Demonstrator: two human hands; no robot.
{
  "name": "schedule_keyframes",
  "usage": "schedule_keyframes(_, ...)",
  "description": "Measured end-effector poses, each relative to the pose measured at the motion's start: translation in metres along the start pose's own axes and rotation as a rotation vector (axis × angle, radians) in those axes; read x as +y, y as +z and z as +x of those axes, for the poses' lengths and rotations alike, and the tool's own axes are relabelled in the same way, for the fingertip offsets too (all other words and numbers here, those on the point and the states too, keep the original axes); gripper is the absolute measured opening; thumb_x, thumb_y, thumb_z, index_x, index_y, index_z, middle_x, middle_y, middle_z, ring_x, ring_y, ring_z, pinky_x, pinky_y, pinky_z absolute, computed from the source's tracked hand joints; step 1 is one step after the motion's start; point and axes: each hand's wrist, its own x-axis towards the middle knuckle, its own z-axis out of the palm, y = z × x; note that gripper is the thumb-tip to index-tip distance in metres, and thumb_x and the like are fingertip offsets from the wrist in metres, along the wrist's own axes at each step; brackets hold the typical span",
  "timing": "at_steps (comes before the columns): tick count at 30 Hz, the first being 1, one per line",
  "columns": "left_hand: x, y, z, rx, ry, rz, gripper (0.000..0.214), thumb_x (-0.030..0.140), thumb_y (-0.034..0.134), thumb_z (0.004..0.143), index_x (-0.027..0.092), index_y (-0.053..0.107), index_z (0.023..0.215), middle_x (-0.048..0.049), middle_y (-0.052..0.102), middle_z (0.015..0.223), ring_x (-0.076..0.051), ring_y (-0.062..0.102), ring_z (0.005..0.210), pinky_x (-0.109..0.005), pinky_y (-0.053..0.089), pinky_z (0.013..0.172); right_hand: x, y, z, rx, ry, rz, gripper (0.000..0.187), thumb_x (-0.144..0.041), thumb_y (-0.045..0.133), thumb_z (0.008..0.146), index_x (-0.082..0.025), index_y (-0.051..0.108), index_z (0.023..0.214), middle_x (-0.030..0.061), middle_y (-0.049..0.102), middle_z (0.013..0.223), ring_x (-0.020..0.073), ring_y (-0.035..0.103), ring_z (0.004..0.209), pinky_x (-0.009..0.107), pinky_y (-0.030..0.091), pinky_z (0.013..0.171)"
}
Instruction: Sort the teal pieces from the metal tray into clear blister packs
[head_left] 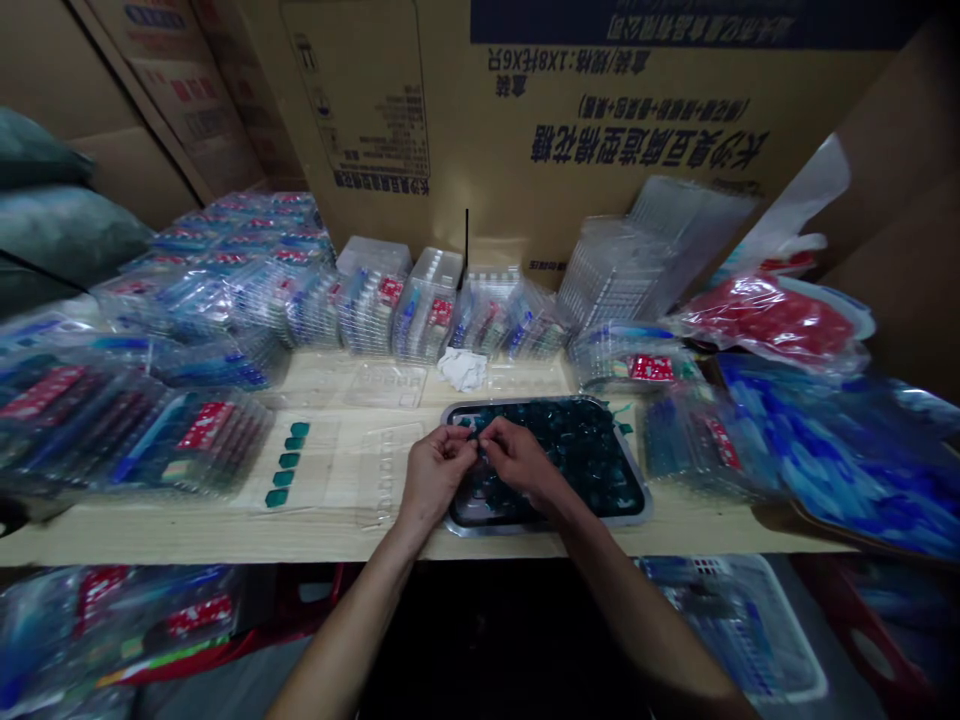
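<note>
Two hands (437,470), five green pieces (289,460)

At twelve o'clock, a big brown cardboard box (465,130), printed upside down with dark Chinese characters, a navy band across its top towards one o'clock. At ten, more stacked cartons (169,90), paler, marked in red and blue; just below, bulging grey-green plastic bags (67,230). Between two and three, a plain brown cardboard surface (915,190), deep in shade. Across the middle, a pale wooden table (315,540), straight front edge from eight to four. Under it, grey floor (240,680) between seven and eight, and a red plastic stool (851,620) at four. Light dim and cool, with a soft glare low on the big box.
</note>
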Motion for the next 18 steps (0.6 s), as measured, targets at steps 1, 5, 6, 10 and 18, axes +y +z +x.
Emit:
schedule_keyframes(1, 0.0, -0.001, 0.0, -0.007, -0.001, 0.003, 0.032, 0.032, 0.08, 0.064, 0.014, 0.067, 0.088, 0.0034, 0.065, 0.06, -0.011, 0.059, 0.053, -0.021, 0.047, 0.056, 0.0, 0.0, 0.0, -0.007, 0.012, 0.004, 0.008, -0.025, 0.05, 0.082, -0.02, 0.054, 0.077, -0.0031, 0.056, 0.065, 0.0126, 0.05, 0.06, 0.022, 0.036, 0.056)
schedule_keyframes(5, -0.002, 0.0, -0.002, 0.004, 0.062, 0.055, 0.022, 0.031, 0.075, 0.068, 0.015, 0.069, 0.083, 0.0024, 0.066, 0.063, -0.01, 0.058, 0.054, -0.02, 0.044, 0.055, -0.002, 0.001, -0.002, -0.051, 0.046, 0.033, 0.011, -0.03, 0.052, 0.084, -0.02, 0.055, 0.081, -0.0033, 0.058, 0.066, 0.0124, 0.053, 0.059, 0.023, 0.037, 0.056)
schedule_keyframes(6, -0.002, 0.0, -0.003, 0.015, 0.09, 0.08, 0.02, 0.03, 0.074, 0.069, 0.015, 0.069, 0.081, 0.0019, 0.066, 0.065, -0.01, 0.057, 0.055, -0.019, 0.043, 0.055, -0.003, 0.001, -0.004, -0.052, 0.045, 0.027, 0.013, -0.032, 0.053, 0.084, -0.02, 0.056, 0.083, -0.0032, 0.059, 0.068, 0.0124, 0.053, 0.06, 0.023, 0.038, 0.057)
schedule_keyframes(10, -0.003, 0.002, -0.008, 0.074, 0.123, 0.133, 0.017, 0.032, 0.073, 0.071, 0.016, 0.069, 0.077, 0.002, 0.064, 0.062, -0.01, 0.053, 0.053, -0.019, 0.039, 0.052, -0.01, -0.001, -0.008, -0.028, 0.01, -0.125, 0.013, -0.033, 0.052, 0.086, -0.02, 0.054, 0.084, -0.0017, 0.061, 0.071, 0.013, 0.053, 0.061, 0.024, 0.037, 0.058)
schedule_keyframes(18, -0.004, 0.003, -0.02, 0.181, 0.145, 0.139, 0.016, 0.021, 0.069, 0.068, 0.017, 0.071, 0.083, 0.0044, 0.06, 0.06, -0.009, 0.05, 0.052, -0.019, 0.036, 0.05, -0.024, 0.004, -0.014, -0.016, -0.026, -0.562, 0.008, -0.016, 0.045, 0.085, -0.02, 0.053, 0.084, 0.0041, 0.063, 0.073, 0.0176, 0.057, 0.066, 0.027, 0.032, 0.062)
